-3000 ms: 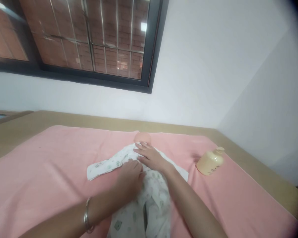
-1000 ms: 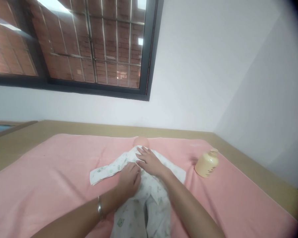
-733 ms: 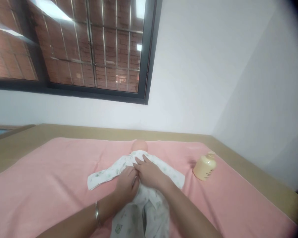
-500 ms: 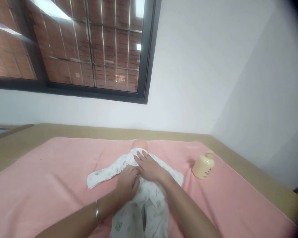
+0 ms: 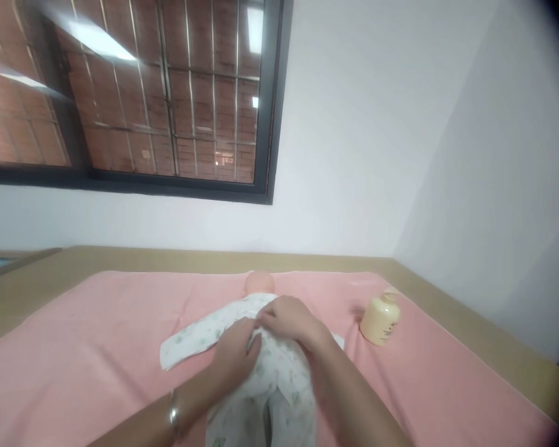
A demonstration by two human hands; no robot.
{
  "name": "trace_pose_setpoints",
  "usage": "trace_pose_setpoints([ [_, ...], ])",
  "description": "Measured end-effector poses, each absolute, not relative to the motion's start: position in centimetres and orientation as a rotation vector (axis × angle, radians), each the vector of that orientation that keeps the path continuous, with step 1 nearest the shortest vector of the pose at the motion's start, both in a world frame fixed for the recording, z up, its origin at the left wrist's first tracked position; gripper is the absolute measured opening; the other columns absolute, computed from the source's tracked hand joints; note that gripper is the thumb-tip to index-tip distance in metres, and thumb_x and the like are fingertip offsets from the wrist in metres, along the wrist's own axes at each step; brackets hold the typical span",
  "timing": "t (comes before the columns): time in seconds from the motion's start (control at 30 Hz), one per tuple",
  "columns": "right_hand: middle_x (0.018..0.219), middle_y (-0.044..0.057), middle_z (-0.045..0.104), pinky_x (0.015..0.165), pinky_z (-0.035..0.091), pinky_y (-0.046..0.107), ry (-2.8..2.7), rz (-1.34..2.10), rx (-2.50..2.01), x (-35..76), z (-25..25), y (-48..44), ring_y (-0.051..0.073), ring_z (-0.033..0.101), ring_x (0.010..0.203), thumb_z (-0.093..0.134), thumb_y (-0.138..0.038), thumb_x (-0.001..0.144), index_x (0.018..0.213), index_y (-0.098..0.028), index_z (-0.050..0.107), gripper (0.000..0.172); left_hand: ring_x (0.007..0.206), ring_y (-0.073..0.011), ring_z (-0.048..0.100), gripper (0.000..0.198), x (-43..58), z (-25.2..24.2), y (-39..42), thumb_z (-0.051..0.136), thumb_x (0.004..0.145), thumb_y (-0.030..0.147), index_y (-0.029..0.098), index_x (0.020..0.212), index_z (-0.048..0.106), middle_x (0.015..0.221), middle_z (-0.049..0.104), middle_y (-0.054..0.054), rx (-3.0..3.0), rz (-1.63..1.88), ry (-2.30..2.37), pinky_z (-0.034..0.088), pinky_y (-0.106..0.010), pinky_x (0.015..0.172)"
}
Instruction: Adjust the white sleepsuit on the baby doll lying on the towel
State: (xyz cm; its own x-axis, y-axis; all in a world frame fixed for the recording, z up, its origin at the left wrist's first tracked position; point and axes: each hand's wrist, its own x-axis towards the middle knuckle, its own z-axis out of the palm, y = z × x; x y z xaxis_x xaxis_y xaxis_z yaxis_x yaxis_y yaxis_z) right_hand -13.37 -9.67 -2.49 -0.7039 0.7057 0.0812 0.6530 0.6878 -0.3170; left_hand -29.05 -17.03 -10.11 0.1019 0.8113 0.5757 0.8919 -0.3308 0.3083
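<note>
A baby doll lies on a pink towel [image 5: 97, 347], its bare head [image 5: 259, 283] pointing toward the wall. It wears a white printed romper [image 5: 200, 332], one sleeve spread out to the left. My left hand [image 5: 235, 354] rests on the doll's chest with fingers curled, pinching the romper's front edge. My right hand [image 5: 291, 320] sits just beside it on the chest, fingers bent and pressed on the same fabric seam. A metal bangle [image 5: 173, 417] circles my left wrist.
A cream lotion bottle [image 5: 379, 318] stands on the towel to the right of the doll. The towel covers a tan surface [image 5: 470, 329] set against white walls in a corner. A dark-framed window [image 5: 168, 99] is above.
My right hand's fingers have curled from flat into a pinch on the romper. The view has tipped slightly, so the doll sits lower in the picture.
</note>
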Motion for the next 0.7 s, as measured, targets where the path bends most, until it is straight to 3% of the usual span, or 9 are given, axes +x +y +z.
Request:
trace_pose_setpoints([
  [0.07, 0.079, 0.005, 0.066, 0.064, 0.039, 0.025, -2.537, 0.353, -1.275, -13.8, -2.3, -10.0, 0.018, 0.059, 0.073, 0.032, -0.033, 0.092, 0.083, -0.018, 0.067, 0.039, 0.074, -0.0182, 0.053, 0.019, -29.0, -8.6, -15.8, 0.035, 0.090, 0.026, 0.020, 0.084, 0.052, 0.080, 0.056, -0.004, -2.183, -0.966, -1.821, 0.041, -0.031, 0.067],
  [0.17, 0.089, 0.013, 0.066, 0.066, 0.041, 0.029, -2.308, 0.211, -1.484, -15.1, -3.4, -9.7, 0.022, 0.060, 0.080, 0.029, -0.031, 0.093, 0.089, -0.013, 0.065, 0.040, 0.080, -0.0227, 0.054, 0.019, -28.9, -6.7, -13.2, 0.038, 0.086, 0.021, 0.016, 0.080, 0.056, 0.083, 0.057, -0.009, -1.950, -0.765, -1.921, 0.041, -0.034, 0.071],
  [0.33, 0.093, 0.019, 0.065, 0.075, 0.044, 0.038, -2.299, 0.203, -1.597, -16.3, -6.7, -7.4, 0.029, 0.060, 0.090, 0.020, -0.047, 0.095, 0.093, -0.011, 0.065, 0.058, 0.081, -0.0275, 0.057, 0.038, -28.5, -6.6, -11.2, 0.033, 0.090, 0.028, 0.008, 0.081, 0.065, 0.082, 0.061, -0.017, -1.847, -0.488, -2.213, 0.041, -0.037, 0.070],
  [0.47, 0.099, 0.018, 0.065, 0.077, 0.044, 0.038, -2.353, 0.446, -1.601, -15.7, -7.7, -5.3, 0.029, 0.061, 0.092, 0.014, -0.059, 0.093, 0.099, -0.011, 0.065, 0.070, 0.083, -0.0287, 0.059, 0.044, -28.0, -7.7, -11.9, 0.030, 0.093, 0.032, 0.007, 0.088, 0.066, 0.084, 0.063, -0.017, -1.861, -0.443, -2.175, 0.042, -0.038, 0.072],
  [0.57, 0.100, 0.017, 0.065, 0.076, 0.043, 0.036, -2.383, 0.462, -1.554, -15.4, -7.3, -5.3, 0.027, 0.062, 0.091, 0.014, -0.057, 0.094, 0.098, -0.012, 0.065, 0.068, 0.085, -0.0277, 0.060, 0.043, -28.2, -7.9, -11.9, 0.029, 0.093, 0.029, 0.008, 0.090, 0.067, 0.087, 0.065, -0.017, -1.927, -0.411, -2.131, 0.042, -0.037, 0.074],
  [0.7, 0.086, 0.017, 0.067, 0.078, 0.041, 0.037, -2.490, 0.122, -1.412, -15.7, -6.0, -8.1, 0.028, 0.062, 0.083, 0.014, -0.047, 0.097, 0.088, -0.013, 0.067, 0.063, 0.086, -0.0251, 0.062, 0.048, -30.3, -7.5, -10.5, 0.028, 0.093, 0.038, 0.011, 0.089, 0.067, 0.091, 0.067, -0.016, -2.078, -0.530, -2.338, 0.043, -0.034, 0.074],
])
